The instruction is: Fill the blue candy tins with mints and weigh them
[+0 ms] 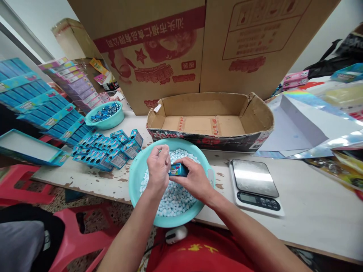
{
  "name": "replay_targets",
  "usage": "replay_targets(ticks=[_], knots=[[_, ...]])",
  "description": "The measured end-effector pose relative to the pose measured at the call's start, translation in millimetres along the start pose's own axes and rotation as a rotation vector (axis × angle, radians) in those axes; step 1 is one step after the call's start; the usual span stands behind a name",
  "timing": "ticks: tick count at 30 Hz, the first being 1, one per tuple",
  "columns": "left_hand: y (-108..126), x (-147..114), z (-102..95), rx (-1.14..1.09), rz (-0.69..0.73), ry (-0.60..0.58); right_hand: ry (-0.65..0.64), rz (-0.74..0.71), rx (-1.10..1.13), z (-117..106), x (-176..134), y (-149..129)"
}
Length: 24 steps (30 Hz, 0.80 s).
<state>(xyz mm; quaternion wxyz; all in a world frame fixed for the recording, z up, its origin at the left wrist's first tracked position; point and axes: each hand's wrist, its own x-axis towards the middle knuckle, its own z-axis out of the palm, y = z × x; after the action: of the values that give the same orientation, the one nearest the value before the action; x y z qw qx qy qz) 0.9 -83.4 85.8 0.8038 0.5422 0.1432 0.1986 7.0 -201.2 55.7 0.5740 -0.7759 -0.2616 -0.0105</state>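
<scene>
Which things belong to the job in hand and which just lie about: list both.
Likely in the job:
small blue printed cardboard box, in the right hand
round turquoise plastic basin beneath both hands
small pale-blue pellets in it
clustered blue cardboard boxes, left

Likely lying about:
white-and-black computer mouse
shiny silver sheeting, right
stacked pink-and-purple cartons, back left

Counted clockwise around the larger basin (170, 221): one low open carton (195, 125) at one, one scale (253, 179) at three, one computer mouse (178, 234) at six, at least two red stools (70, 238) toward eight and nine, one smaller basin (109, 123) at ten. At centre: two hands (159, 166), one held blue box (178, 170), pellets (176, 200) past counting.
</scene>
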Motion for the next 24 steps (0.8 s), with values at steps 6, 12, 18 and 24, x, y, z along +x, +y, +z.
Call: replay_targets(ticks=[6,12,18,24], knots=[[6.9,9.8,-26.4,0.150,0.134,0.115,0.001,0.192,0.249,-17.8,-5.1,6.8],[-24.3,-2.7,-93.3,1.314,0.127,-0.412,0.172,0.270,0.467,-77.7,-36.9,26.9],[-50.5,4.6,-106.0,1.672,0.087,-0.645,0.524,0.295,0.334,-143.7,-71.1,61.8],[-61.4,15.1,-109.7,1.691,0.148,-0.708,0.695,0.351,0.206,-165.7,-87.4,105.9]])
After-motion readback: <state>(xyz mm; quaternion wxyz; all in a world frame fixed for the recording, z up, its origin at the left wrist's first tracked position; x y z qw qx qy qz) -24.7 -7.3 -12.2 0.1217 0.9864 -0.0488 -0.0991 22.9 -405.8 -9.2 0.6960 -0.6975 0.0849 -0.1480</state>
